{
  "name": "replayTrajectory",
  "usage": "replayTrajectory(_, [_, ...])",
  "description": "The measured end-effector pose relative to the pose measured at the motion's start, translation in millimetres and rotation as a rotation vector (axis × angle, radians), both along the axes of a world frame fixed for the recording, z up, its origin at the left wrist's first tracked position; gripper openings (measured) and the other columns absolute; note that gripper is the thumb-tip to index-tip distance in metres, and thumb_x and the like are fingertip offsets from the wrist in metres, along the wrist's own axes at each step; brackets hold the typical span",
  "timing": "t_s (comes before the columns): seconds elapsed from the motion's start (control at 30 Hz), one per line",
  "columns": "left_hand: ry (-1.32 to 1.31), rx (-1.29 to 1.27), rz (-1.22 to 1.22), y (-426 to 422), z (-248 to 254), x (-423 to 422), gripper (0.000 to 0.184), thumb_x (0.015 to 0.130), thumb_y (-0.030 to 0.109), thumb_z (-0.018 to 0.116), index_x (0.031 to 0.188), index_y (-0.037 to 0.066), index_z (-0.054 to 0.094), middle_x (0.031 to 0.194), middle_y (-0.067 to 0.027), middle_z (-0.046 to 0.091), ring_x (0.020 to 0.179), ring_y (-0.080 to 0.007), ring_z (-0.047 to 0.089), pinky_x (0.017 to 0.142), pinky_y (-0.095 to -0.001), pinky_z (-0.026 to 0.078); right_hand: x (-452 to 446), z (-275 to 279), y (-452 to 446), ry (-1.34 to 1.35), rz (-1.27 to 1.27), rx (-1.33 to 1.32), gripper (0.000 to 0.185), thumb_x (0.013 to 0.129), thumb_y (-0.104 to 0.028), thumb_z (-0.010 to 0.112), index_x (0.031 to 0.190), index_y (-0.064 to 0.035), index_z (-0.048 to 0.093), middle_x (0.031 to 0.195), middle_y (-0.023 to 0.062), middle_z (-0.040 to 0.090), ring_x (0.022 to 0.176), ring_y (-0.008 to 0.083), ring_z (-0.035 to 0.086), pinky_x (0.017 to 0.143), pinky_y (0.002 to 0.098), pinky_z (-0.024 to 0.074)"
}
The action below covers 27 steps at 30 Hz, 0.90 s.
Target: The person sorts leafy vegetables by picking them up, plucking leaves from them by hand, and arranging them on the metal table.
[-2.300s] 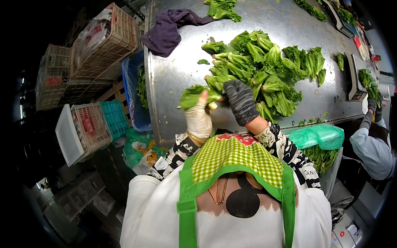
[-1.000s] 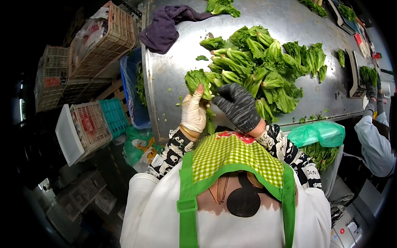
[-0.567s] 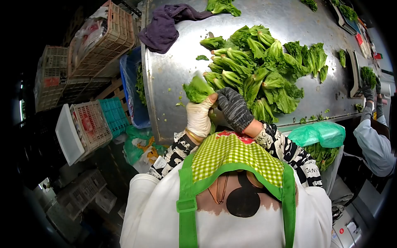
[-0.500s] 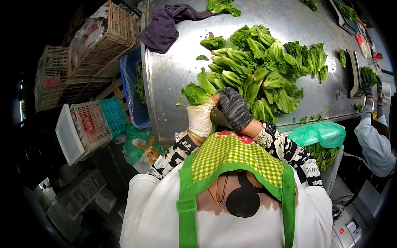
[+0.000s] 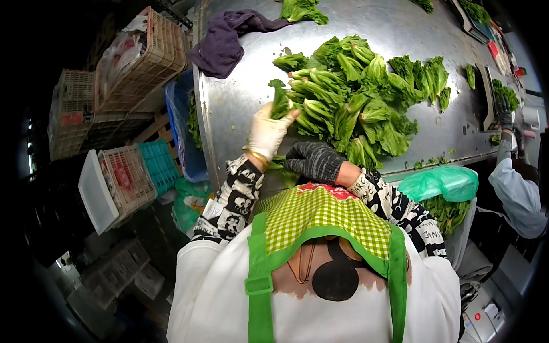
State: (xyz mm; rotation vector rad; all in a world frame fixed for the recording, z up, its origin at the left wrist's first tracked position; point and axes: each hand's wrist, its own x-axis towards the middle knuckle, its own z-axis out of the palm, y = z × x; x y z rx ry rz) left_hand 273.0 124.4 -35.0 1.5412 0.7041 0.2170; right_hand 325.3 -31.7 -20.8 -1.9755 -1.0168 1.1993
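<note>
My left hand point(image 5: 267, 132), in a white glove, is closed at the left edge of the lettuce pile point(image 5: 349, 91), with a dark green lettuce leaf point(image 5: 279, 105) at its fingertips. Close to the apron, my right hand point(image 5: 316, 162) wears a dark grey striped knit glove. Its fingers are curled over a lettuce point(image 5: 278, 164), of which only some green shows at the fingertips and below; the rest is hidden. The pile lies on the metal table just beyond both hands, many pale stem ends pointing left.
A purple cloth point(image 5: 226, 43) lies on the metal table point(image 5: 240, 91) at its far left corner. Left of it stand a blue lined bin point(image 5: 182, 134) and stacked crates point(image 5: 134, 74). Green plastic point(image 5: 440, 184) covers leafy greens at right, near a co-worker's sleeve point(image 5: 517, 197).
My left hand has moved forward and left, away from my right hand, to the pile's edge. The frilly lettuce between both hands is no longer there. My right hand has shifted slightly left and down.
</note>
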Motion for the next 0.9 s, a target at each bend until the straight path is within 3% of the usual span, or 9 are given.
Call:
replayTrajectory(0.07, [0.062,0.061,-0.041,-11.5,2.2,8.6,0.027,0.079,0.019,0.08,0.098,0.004,0.069,0.068,0.0057,0.06,0.054,-0.0029,0.047,0.049,-0.0195,0.037,4.5,7.7,-1.2,-0.017,0.0,0.034,0.033,0.083,-0.035,0.066,0.092,-0.0031,0.066,0.088,0.0185,0.067,0.085,0.0334,0.064,0.078,0.0421,0.0492])
replayTrajectory(0.23, [0.061,-0.051,-0.027,-10.4,-3.0,8.5,0.025,0.08,0.015,0.077,0.1,0.004,0.069,0.067,0.0012,0.062,0.046,-0.0019,0.046,0.042,-0.0208,0.037,9.0,-2.4,-7.7,0.057,-0.087,0.235,0.026,0.084,-0.025,0.066,0.095,-0.0013,0.065,0.085,0.0158,0.068,0.077,0.028,0.065,0.071,0.0375,0.0511])
replayTrajectory(0.37, [-0.043,-0.244,0.092,0.0,22.5,-15.2,0.021,0.081,0.015,0.077,0.096,0.004,0.068,0.071,0.0031,0.062,0.053,-0.0018,0.048,0.046,-0.0178,0.035,15.1,-4.9,-2.6,0.58,-0.431,0.212,0.02,0.089,-0.017,0.064,0.1,0.0006,0.065,0.08,0.0043,0.066,0.067,0.0105,0.06,0.063,0.0263,0.0507])
replayTrajectory(0.57, [-0.394,-0.002,0.314,15.0,57.5,-46.4,0.019,0.083,-0.003,0.07,0.1,0.001,0.063,0.085,-0.0052,0.065,0.064,-0.0088,0.058,0.053,-0.0214,0.047,23.6,-6.0,0.6,0.891,-0.777,0.306,0.022,0.089,-0.017,0.066,0.105,-0.0024,0.064,0.084,0.0054,0.067,0.066,0.0131,0.062,0.062,0.0259,0.0524])
replayTrajectory(0.67, [-0.415,0.113,0.373,2.0,60.0,-51.1,0.025,0.079,-0.003,0.073,0.1,0.003,0.061,0.091,-0.006,0.065,0.069,-0.0125,0.062,0.06,-0.0246,0.052,15.3,5.7,7.3,0.177,-0.369,0.726,0.028,0.083,-0.006,0.069,0.11,-0.0049,0.063,0.09,0.0085,0.067,0.071,0.0172,0.064,0.065,0.0285,0.0544])
replayTrajectory(0.73, [-0.443,0.448,0.318,-7.2,49.6,-46.8,0.026,0.076,-0.002,0.075,0.098,0.004,0.061,0.095,-0.0057,0.065,0.078,-0.0135,0.062,0.067,-0.0259,0.053,12.0,14.3,13.8,-0.203,-0.16,0.908,0.035,0.079,0.001,0.07,0.113,-0.0065,0.062,0.092,0.0099,0.067,0.074,0.0194,0.065,0.067,0.0297,0.0552])
replayTrajectory(0.77, [-0.43,0.505,0.301,-16.1,49.5,-46.9,0.027,0.073,-0.002,0.077,0.095,0.005,0.063,0.094,-0.0061,0.064,0.084,-0.0156,0.062,0.073,-0.0273,0.052,12.0,16.0,17.8,-0.205,-0.138,0.905,0.039,0.077,0.004,0.07,0.113,-0.0072,0.062,0.092,0.0103,0.067,0.076,0.0204,0.065,0.068,0.0302,0.0555])
replayTrajectory(0.8, [-0.467,0.656,0.243,-19.5,45.6,-43.5,0.026,0.071,-0.001,0.078,0.091,0.006,0.063,0.092,-0.0072,0.063,0.081,-0.0179,0.062,0.072,-0.0278,0.051,10.3,17.8,16.9,-0.038,-0.211,0.82,0.034,0.08,0.001,0.068,0.113,-0.0059,0.061,0.09,0.01,0.066,0.075,0.0196,0.065,0.068,0.03,0.0554])
replayTrajectory(0.9, [-0.513,0.599,0.147,-35.7,45.3,-42.8,0.02,0.076,0.001,0.077,0.09,0.001,0.063,0.094,-0.0068,0.063,0.082,-0.0167,0.061,0.073,-0.0258,0.048,7.9,15.5,14.0,0.586,-0.535,0.561,0.023,0.088,-0.008,0.062,0.11,-0.0022,0.061,0.086,0.0086,0.065,0.073,0.0173,0.065,0.067,0.0294,0.0552])
